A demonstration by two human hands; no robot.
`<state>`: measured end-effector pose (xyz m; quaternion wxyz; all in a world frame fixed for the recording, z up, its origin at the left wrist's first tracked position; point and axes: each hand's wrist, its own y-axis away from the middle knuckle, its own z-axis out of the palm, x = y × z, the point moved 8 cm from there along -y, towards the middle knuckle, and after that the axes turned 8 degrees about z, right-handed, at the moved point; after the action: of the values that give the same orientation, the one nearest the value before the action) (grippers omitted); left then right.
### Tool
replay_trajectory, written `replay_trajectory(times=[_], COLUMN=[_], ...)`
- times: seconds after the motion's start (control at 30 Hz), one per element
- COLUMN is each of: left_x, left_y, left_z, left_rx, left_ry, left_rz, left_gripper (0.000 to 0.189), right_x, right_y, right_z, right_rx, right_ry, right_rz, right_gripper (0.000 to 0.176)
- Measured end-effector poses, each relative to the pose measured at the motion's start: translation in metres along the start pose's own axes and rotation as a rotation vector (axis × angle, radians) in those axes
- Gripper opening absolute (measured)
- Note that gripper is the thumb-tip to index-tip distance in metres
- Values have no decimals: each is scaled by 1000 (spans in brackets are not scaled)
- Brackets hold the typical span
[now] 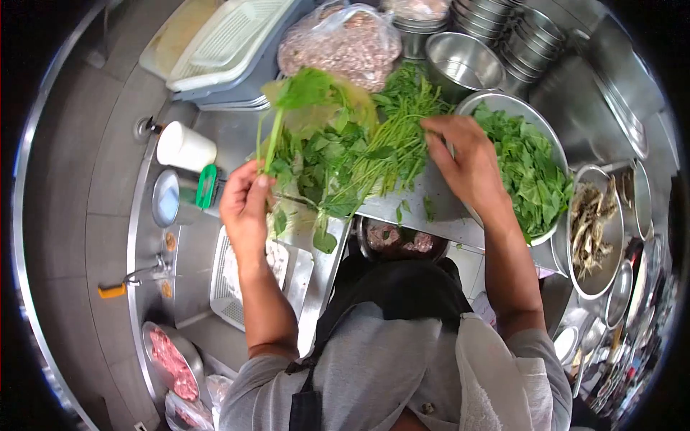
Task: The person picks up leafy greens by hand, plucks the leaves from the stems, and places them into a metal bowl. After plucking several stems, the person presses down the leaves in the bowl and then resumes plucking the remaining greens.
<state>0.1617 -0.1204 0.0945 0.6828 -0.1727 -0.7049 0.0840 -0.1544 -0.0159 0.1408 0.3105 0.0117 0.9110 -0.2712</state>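
Observation:
My left hand [248,205] is closed on a leafy green stem [274,140], pinched between thumb and fingers, its leaf pointing up and away from me. More loose leafy greens [327,161] lie just beyond that hand, partly over a yellowish plastic bag [356,100]. My right hand [467,154] hovers at the right side of a pile of thin green stems [395,154], thumb and forefinger apart with nothing visible between them. Close to its right stands a large metal bowl [559,147] full of picked green leaves [521,165].
Bagged minced meat [338,43], a steel pot [466,65] and stacked steel bowls [532,43] line the back. On the left are white trays [230,36], a white cup [185,146] and a sink with a faucet [147,271]. Chicken feet-like pieces [593,226] fill a bowl at right.

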Motion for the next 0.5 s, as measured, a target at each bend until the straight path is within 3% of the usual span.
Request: replay_trajectory(times=[0.17, 0.27, 0.3, 0.4, 0.5], left_x=[25, 25, 20, 11, 4], left_y=[12, 14, 15, 19, 28], left_z=[5, 5, 4, 0, -1], left_rx=[-25, -43, -40, -34, -64], left_ry=[143, 190, 210, 282, 415], left_rz=[26, -28, -62, -184, -270], left_gripper=[23, 24, 24, 24, 26], right_x=[-6, 12, 24, 9, 1], right_y=[-44, -70, -76, -78, -69], right_z=[-19, 13, 35, 71, 93], right_rx=[100, 76, -60, -151, -257], right_ry=[-103, -203, -200, -107, -340], right_rz=[65, 48, 143, 9, 168], right_gripper=[27, 33, 40, 40, 39])
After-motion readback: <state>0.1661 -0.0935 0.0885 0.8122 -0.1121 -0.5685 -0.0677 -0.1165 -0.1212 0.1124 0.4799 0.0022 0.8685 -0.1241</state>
